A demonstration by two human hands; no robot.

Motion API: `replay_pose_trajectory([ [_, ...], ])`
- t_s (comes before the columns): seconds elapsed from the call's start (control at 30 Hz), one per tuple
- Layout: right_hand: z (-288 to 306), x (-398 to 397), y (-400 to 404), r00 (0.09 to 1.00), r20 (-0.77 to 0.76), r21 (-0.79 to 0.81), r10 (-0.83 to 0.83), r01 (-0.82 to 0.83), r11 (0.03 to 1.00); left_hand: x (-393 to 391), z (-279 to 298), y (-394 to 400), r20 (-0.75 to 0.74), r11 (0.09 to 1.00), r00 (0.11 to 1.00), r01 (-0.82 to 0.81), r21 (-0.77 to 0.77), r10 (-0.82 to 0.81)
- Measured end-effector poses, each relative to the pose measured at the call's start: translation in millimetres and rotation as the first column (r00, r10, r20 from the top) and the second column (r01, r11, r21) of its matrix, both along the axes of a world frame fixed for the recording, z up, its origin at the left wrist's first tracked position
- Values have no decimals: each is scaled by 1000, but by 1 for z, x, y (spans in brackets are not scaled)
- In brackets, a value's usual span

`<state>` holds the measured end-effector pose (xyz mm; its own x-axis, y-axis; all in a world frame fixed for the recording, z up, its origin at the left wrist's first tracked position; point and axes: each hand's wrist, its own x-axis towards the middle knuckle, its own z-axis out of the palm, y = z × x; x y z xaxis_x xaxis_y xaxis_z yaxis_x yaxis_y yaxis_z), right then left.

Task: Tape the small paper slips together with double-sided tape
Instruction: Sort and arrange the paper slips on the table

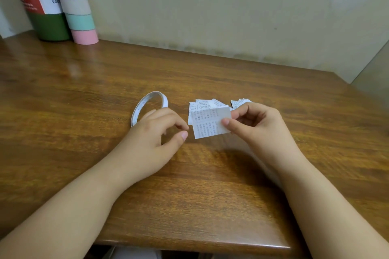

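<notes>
Right grip (248,126) pinches the white printed paper slip (210,123) at mid-frame, above the brown wooden desk (210,195); my left grip (156,134) hovers loosely curled, holding nothing. I should steady the slip's free edge before pressing.

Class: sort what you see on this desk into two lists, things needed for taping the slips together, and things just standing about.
Needed: tape roll; held slip, pinched by the right hand; loose slips behind it; left hand, holding nothing.

Standing about: green tube; pastel striped tube, both at the table's far left corner.
</notes>
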<state>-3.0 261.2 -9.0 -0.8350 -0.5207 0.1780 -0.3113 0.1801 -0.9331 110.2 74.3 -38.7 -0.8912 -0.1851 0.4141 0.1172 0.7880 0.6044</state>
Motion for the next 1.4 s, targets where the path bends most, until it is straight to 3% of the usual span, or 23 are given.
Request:
replay_pose_trajectory([
  [0.1, 12, 4, -3, 997, -48, -60, 58, -61, 996, -3, 12, 1, -29, 989, 999, -30, 144, 34],
  [0.2, 28, 5, -9, 992, -80, -77, 102, -108, 991, -9, 30, 4, 44, 956, 999, -37, 290, 25],
  [0.3, 34, 2, -16, 994, -52, -167, 92, -99, 981, -17, 44, 10, 3, 831, 1000, 20, 556, -27],
  [0.4, 32, 2, -24, 998, 15, -258, 58, -52, 965, -26, 47, 14, -58, 721, 997, -3, 693, 60],
  [0.87, 14, 8, -28, 997, 81, -381, -16, 46, 924, -27, 30, 17, -142, 728, 970, -48, 684, 198],
  [1.4, 13, 15, -29, 989, 24, -344, -146, 146, 928, -26, 27, 17, -164, 740, 958, -67, 669, 236],
])
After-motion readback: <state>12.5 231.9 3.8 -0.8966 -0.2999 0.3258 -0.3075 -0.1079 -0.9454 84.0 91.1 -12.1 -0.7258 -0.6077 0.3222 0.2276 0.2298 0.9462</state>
